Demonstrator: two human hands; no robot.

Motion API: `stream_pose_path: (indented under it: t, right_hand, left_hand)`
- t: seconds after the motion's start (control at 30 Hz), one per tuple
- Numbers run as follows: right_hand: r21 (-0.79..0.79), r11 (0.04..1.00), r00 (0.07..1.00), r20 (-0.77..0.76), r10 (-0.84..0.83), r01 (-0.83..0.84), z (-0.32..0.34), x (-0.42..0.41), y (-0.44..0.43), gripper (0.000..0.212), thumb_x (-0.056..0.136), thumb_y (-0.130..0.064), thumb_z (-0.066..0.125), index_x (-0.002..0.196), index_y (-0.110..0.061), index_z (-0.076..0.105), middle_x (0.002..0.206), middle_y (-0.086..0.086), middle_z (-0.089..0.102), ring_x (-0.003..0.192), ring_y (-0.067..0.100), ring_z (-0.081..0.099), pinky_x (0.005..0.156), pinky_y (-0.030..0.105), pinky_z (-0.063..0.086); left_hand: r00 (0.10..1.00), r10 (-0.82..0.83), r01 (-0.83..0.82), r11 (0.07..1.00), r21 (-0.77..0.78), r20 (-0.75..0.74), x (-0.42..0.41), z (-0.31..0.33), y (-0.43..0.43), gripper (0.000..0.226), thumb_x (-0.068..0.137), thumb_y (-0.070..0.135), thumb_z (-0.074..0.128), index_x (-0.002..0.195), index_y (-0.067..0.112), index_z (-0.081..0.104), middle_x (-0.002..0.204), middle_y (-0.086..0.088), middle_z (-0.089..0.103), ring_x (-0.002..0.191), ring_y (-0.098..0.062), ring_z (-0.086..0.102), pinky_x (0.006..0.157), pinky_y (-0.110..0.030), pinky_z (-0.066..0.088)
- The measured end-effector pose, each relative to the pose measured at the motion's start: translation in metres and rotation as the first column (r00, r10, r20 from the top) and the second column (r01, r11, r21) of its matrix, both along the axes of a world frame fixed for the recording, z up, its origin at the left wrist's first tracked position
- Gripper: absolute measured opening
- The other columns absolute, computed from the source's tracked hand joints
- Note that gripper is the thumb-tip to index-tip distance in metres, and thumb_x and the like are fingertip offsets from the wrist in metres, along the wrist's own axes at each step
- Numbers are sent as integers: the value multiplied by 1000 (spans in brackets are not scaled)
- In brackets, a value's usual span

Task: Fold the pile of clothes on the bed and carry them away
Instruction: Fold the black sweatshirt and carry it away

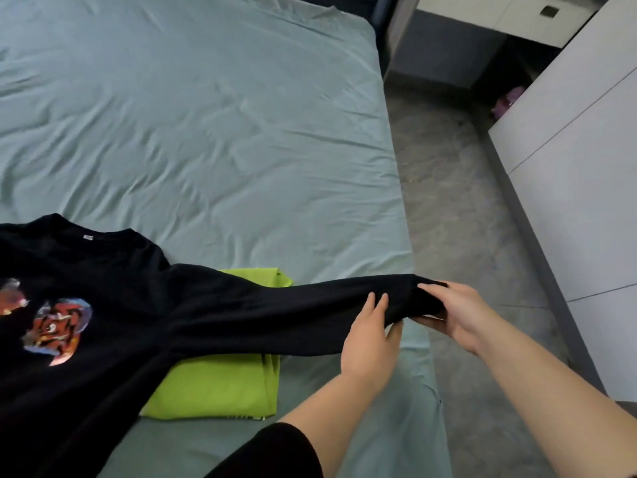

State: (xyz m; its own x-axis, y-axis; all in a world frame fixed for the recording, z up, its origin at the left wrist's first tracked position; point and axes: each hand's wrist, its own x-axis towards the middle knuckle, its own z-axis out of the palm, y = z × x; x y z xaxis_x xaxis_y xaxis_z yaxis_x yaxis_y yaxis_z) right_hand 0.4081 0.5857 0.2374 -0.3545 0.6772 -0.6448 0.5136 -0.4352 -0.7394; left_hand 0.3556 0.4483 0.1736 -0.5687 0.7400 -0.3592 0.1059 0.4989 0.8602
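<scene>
A small white neck label (88,237) sits inside the collar of the black long-sleeved sweatshirt (113,270), but its writing is too small to read. The sweatshirt lies front up at the lower left of the frame on the bed with a wrinkled pale teal sheet (206,132). On its chest is a glossy graphic print in orange, red and light blue (57,331), which carries no legible words.

One black sleeve (293,312) is stretched out toward the lower right of the frame, past the bed's edge. It crosses over a folded lime-green garment (220,384) that lies flat on the sheet just beside the sweatshirt's body.

The left hand (370,339) holds the sleeve near its end, fingers laid over the top and thumb below, a narrow pinching grip. The right hand (460,313) holds the cuff end, thumb on top and fingers under the cloth, its grip closed on the fabric.

At the right of the frame are a mottled grey floor (458,219) and plain white cabinet fronts (579,167).
</scene>
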Motion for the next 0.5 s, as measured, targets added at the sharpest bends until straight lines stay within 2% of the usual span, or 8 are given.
stream_pose_path:
  t: [0.1, 0.17, 0.23, 0.3, 0.4, 0.5]
  right_hand:
    - [-37, 999, 999, -53, 5, -7, -13, -5, -9, 10, 89, -8, 61, 93, -6, 69, 82, 11, 74, 77, 22, 72, 59, 29, 58]
    - [-48, 998, 996, -87, 23, -27, -20, -13, -19, 14, 91, -17, 62, 98, -7, 70, 88, 9, 75, 86, 20, 70, 71, 28, 57]
    - [-82, 995, 993, -106, 42, -51, -27, -21, -31, 25, 93, -36, 57, 100, -15, 70, 96, 2, 75, 93, 12, 69, 85, 27, 48]
    - [-173, 985, 988, -153, -13, -14, -37, -26, -50, 38, 94, -51, 46, 102, -22, 69, 101, -4, 75, 95, 6, 69, 88, 26, 44]
    - [-276, 957, 985, -117, -128, 91, -70, -28, -96, 52, 97, -55, 34, 110, -16, 65, 101, 0, 72, 94, 11, 64, 80, 28, 45]
    - [-416, 907, 997, 10, -70, 68, -109, -42, -168, 65, 93, -61, 33, 109, -6, 64, 76, 6, 61, 72, 18, 56, 65, 30, 41]
  left_hand:
    - [984, 125, -137, 986, 95, 129, -3, 1, -6, 59, 91, 38, 57, 144, 43, 32, 144, 23, 45, 129, 1, 44, 98, -14, 35]
    - [973, 169, -188, 976, 114, 157, -11, 0, -10, 49, 90, 32, 57, 136, 45, 42, 131, 21, 57, 119, -1, 54, 95, -16, 41]
    - [958, 230, -252, 961, 114, 174, -25, -2, -18, 35, 93, 30, 55, 127, 36, 54, 120, 15, 65, 111, -6, 59, 89, -18, 44]
    - [942, 285, -307, 945, 111, 175, -41, -5, -31, 24, 94, 29, 53, 117, 27, 60, 109, 9, 69, 102, -10, 61, 80, -19, 43]
    - [921, 349, -367, 926, 88, 175, -69, -13, -56, 21, 95, 29, 52, 111, 23, 63, 99, 7, 68, 92, -11, 61, 72, -18, 40]
    - [883, 423, -443, 894, 64, 203, -103, -23, -92, 10, 90, 26, 56, 96, 24, 64, 79, 12, 64, 74, -4, 58, 61, -13, 39]
